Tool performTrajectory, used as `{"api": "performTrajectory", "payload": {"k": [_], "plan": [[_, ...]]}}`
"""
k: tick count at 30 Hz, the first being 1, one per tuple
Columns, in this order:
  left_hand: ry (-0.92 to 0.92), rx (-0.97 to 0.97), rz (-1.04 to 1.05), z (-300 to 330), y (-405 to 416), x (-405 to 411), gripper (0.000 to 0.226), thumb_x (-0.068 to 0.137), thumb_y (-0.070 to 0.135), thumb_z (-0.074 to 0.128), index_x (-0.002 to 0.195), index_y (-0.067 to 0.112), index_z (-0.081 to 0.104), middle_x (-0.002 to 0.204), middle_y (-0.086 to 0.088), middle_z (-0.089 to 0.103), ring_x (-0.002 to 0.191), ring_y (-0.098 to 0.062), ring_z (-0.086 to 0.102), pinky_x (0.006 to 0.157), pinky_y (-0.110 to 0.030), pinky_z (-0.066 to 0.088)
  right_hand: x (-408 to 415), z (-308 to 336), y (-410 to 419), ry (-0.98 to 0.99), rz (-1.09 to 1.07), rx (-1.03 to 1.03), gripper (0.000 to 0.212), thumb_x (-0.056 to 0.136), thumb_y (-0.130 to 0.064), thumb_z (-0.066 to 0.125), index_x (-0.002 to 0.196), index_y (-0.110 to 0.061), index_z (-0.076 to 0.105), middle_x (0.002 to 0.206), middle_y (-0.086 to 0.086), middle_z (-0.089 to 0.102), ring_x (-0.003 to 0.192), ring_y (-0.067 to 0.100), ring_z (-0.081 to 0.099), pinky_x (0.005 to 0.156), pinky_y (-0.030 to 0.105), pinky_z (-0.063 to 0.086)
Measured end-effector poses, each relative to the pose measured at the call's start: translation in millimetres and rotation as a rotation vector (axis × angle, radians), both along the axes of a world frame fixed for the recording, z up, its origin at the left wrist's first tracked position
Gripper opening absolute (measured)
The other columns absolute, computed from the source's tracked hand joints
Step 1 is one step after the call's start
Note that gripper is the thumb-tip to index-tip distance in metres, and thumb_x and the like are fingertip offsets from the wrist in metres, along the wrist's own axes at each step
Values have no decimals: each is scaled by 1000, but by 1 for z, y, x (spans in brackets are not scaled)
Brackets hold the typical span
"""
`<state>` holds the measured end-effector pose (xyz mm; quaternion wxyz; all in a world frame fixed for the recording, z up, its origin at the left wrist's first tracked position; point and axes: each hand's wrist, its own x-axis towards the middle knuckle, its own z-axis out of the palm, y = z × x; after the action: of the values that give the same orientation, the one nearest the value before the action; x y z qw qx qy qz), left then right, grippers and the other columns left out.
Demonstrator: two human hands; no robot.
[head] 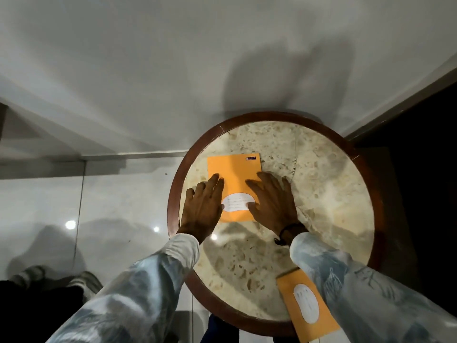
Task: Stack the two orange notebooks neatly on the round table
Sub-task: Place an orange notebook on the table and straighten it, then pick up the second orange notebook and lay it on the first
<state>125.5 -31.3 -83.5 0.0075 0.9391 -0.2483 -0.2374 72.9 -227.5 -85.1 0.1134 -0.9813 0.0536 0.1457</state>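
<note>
An orange notebook [235, 174] with a white oval label lies flat near the middle of the round marble table [321, 184]. My left hand [204, 206] rests flat on its left edge, fingers spread. My right hand [272, 201] lies flat on its right edge, thumb on the label. A second orange notebook [305, 310] sits at the table's near rim, hanging partly over the edge, partly hidden under my right sleeve.
The table has a dark wooden rim [174, 194] and stands against a white wall [173, 70]. A glossy tiled floor [99, 206] lies to the left. A dark area [420, 169] lies to the right. Shoes [81, 280] show at lower left.
</note>
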Motion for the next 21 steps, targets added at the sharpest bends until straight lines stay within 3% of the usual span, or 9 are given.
{"api": "performTrajectory", "payload": {"k": [3,6,9,13,17,21], "plan": [[-21,-67,48,13,-9,-18,55,103,25,48,155,13,35,166,-12,35,133,-35,50,100,-48,46,-22,16,-4,-142,-216,113,39,86,-37,65,124,-26,66,132,2,63,120,26,60,93,44,50],[55,-203,-6,30,-30,-64,47,102,15,48,148,6,48,149,-20,53,123,-43,57,94,-49,50,-79,37,-9,-182,-550,316,20,87,-27,68,105,-20,72,104,2,73,91,26,70,73,36,57],[226,-229,-137,36,-62,-120,45,103,18,49,147,5,50,148,-22,52,129,-44,53,101,-49,48,-148,49,-18,-66,-884,424,17,87,-21,69,102,-16,74,100,6,76,90,25,71,77,27,54],[354,-207,-181,31,-102,-181,51,102,20,52,151,9,45,156,-18,45,140,-39,47,110,-46,45,-233,53,-33,58,-1353,441,22,82,-22,72,102,-15,70,99,7,77,94,29,70,81,34,52],[353,-124,-178,24,-127,-211,56,103,20,50,156,9,35,165,-18,33,150,-37,36,114,-49,44,-288,35,-43,191,-1638,432,44,78,-26,78,115,-10,59,119,16,70,112,36,62,94,43,49],[301,-77,-123,17,-139,-221,53,105,20,48,155,9,36,165,-18,32,150,-38,34,112,-51,45,-304,8,-50,248,-1816,662,59,75,-25,85,123,-8,55,127,23,63,120,42,57,103,53,49]]}}
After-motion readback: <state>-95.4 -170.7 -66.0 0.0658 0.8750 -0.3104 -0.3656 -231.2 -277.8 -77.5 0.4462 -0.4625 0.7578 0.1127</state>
